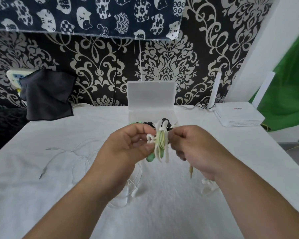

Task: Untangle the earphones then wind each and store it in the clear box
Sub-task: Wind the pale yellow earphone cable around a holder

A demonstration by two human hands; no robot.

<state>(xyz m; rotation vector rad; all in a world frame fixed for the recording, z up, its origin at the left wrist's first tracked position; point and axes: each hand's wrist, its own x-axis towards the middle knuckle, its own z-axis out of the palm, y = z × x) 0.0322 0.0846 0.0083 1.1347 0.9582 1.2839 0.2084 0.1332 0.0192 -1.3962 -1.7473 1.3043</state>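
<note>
The bench (59,195) is covered by a white cloth, and at its far edge the box (151,116) stands open with its lid leaning against the patterned wall. Dark and green cords already lie in its tray, partly hidden behind the hands.

Loose white earphones (79,152) sprawl across the cloth on the left, their plugs lying well apart from the rest; more thin white cord trails under the left forearm, and a pale earbud shape lies near the right wrist, too blurred to read.

Both hands are raised above the bench, just in front of the box. The left hand (128,145) has its thumb and fingers closed on one side of a small bundle (160,144) of pale green and white cord. The right hand (195,147) pinches the other side, its fingers curled shut; a plug (191,170) dangles beneath it.

The bundle looks very light and limp. Thin cord like this springs open once released, so the winding probably has to be held across its middle, where the loops cross, until the last wrap or tail locks it. Pulling hard at the plug or at the earbud joints is likely to strain the wire; the coil itself is the safer hold. The smooth sheath may slip between fingertips, so a flat pinch over several strands should grip better than one strand alone.
</note>
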